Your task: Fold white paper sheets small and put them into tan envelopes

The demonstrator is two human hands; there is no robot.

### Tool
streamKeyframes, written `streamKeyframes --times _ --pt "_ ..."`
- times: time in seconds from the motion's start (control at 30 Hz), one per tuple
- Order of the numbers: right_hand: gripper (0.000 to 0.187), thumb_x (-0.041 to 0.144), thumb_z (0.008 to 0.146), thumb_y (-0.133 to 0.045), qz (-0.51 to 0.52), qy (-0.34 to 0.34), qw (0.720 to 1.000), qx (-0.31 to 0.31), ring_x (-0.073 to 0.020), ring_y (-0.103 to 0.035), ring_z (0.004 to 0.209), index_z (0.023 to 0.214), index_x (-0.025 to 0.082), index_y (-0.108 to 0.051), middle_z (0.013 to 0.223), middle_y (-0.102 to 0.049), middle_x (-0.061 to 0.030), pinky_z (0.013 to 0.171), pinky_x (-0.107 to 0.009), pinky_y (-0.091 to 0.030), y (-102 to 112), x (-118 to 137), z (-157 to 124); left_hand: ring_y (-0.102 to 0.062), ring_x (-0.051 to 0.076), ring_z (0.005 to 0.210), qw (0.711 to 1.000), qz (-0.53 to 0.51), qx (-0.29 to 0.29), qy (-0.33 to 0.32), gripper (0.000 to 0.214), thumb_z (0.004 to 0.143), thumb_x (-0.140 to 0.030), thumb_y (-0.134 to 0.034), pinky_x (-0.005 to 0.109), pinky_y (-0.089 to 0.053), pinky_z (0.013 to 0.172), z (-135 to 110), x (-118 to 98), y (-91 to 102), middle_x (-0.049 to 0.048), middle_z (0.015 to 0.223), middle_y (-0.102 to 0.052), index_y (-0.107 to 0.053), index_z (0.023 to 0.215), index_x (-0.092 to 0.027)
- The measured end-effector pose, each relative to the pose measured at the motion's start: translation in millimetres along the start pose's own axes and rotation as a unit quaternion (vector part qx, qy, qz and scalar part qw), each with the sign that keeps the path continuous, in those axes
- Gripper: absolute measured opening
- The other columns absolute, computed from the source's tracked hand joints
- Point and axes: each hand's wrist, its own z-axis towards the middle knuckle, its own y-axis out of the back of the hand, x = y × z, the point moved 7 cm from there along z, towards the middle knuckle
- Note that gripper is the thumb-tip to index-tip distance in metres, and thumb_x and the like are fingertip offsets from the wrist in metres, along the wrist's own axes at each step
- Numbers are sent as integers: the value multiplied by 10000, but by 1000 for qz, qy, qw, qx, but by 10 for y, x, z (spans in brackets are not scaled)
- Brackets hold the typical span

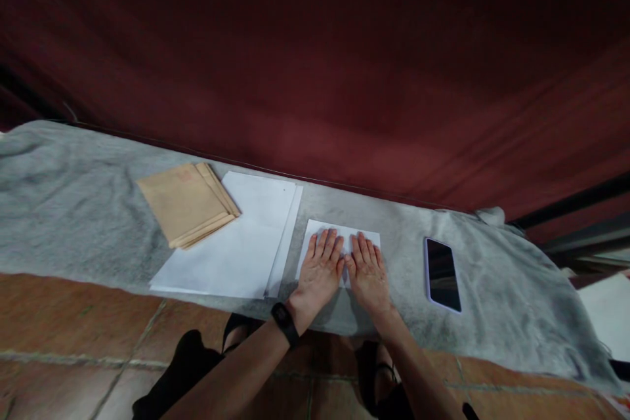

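Left hand (319,268), right hand (367,272), both flat, thumbs close, hiding much of the white paper (346,239)! What shows looks blank, straight-edged.

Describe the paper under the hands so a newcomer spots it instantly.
Find the grey cloth along the dark red backdrop. Between the large white sheets and the phone, the small white paper lies beneath the left hand and right hand. Its much smaller size sets it apart from those sheets.

Paper (347,236): white, four-sided, lying flat (much of its face covered from view); far side roughly parallel to grey cloth's (403,230) far edge, clear of it.
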Motion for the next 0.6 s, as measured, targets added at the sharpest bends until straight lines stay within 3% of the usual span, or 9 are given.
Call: streamKeyframes --times 0.3,0.4,0.6 --pt "574 401 1078 -250 -7 -21 1000 -6 -281 -318 1495 1556 102 -360 1615 -356 -162 1204 -489 -258 30 -84 -17 -253 286 1530 1000 -10 7 -5 513 1024 -300 -379 521 -197 1259 6 5 -34 124 1628 -344 -444 1502 -127" --pt "590 416 1077 -248 -9 -29 1000 -9 -286 -343 1482 1542 78 -380 1607 -367 -172 1208 -480 -255 54 -133 -24 -272 271 1525 1000 -20 16 11 525 1034 -333 -356 506 -209 1258 18 72 -73 104 1632 -337 -419 1522 -150" --pt "579 392 1076 -254 -8 -58 998 -18 -288 -379 1463 1543 71 -375 1595 -389 -171 1199 -468 -285 94 -258 -49 -286 265 1520 998 -10 21 52 571 1042 -334 -281 469 -224 1253 98 271 -67 151 1613 -347 -379 1529 -51"
